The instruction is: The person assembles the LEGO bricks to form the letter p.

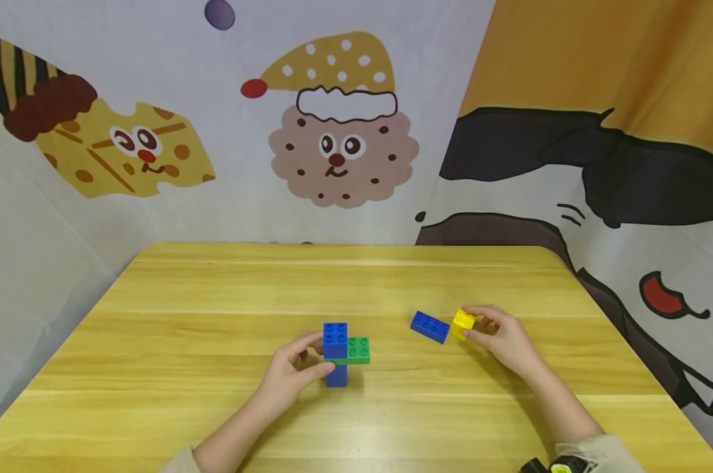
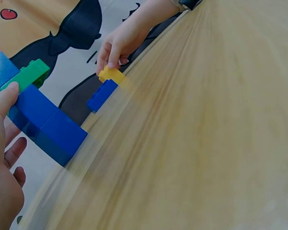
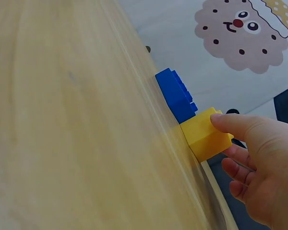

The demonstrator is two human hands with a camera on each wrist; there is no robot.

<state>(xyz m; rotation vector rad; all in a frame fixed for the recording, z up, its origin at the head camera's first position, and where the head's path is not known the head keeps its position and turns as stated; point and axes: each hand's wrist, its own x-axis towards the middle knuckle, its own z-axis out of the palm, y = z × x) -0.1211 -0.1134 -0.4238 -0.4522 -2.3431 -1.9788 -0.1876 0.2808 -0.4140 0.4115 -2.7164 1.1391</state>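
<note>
A small tower of toy bricks stands upright on the table: a blue brick (image 1: 335, 340) on top, a green brick (image 1: 359, 351) jutting out to the right beneath it, and blue bricks (image 2: 53, 123) at the bottom. My left hand (image 1: 288, 371) grips this tower from its left side, thumb in front near the green layer. Farther right, my right hand (image 1: 504, 335) pinches a yellow brick (image 1: 463, 324) between thumb and fingers. The yellow brick rests on the table, its left side against or very near the end of a long blue brick (image 1: 430, 327) lying studs up.
All the bricks are on a light wooden table (image 1: 215, 295). Behind it hangs a cloth (image 1: 226, 164) printed with cartoon figures. A dark band with a device (image 1: 560, 466) sits at the right wrist.
</note>
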